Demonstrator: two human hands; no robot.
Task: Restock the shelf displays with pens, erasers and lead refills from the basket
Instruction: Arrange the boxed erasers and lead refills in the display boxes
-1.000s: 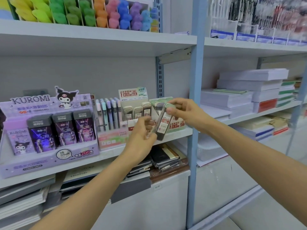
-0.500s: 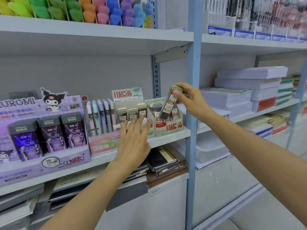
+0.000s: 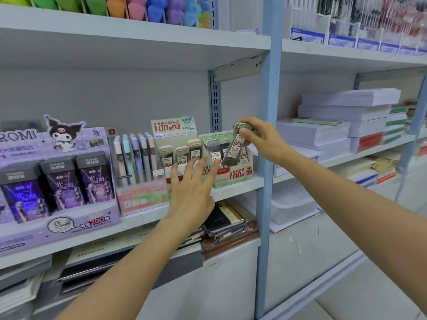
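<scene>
Pinching tilted lead refill (image 3: 234, 148) in right hand (image 3: 263, 139), centre frame, spreading left hand (image 3: 191, 190) open; risking jamming against neighbouring cases (image 3: 213, 147).

Left edge crops purple display box (image 3: 34, 229); hanging packs (image 3: 360, 17) blurred

At frame centre the right hand (image 3: 262, 140) holds a lead refill case (image 3: 233, 147) tilted over the 0.7 display box (image 3: 235, 179) on the middle shelf (image 3: 143, 218). The left hand (image 3: 191, 192) spreads before the 0.5 display box (image 3: 171, 139) beside it. The pen rack (image 3: 141, 192) and Kuromi display (image 3: 69, 225) stand farther left; paper stacks (image 3: 346, 107) lie right of the post (image 3: 265, 135).
</scene>
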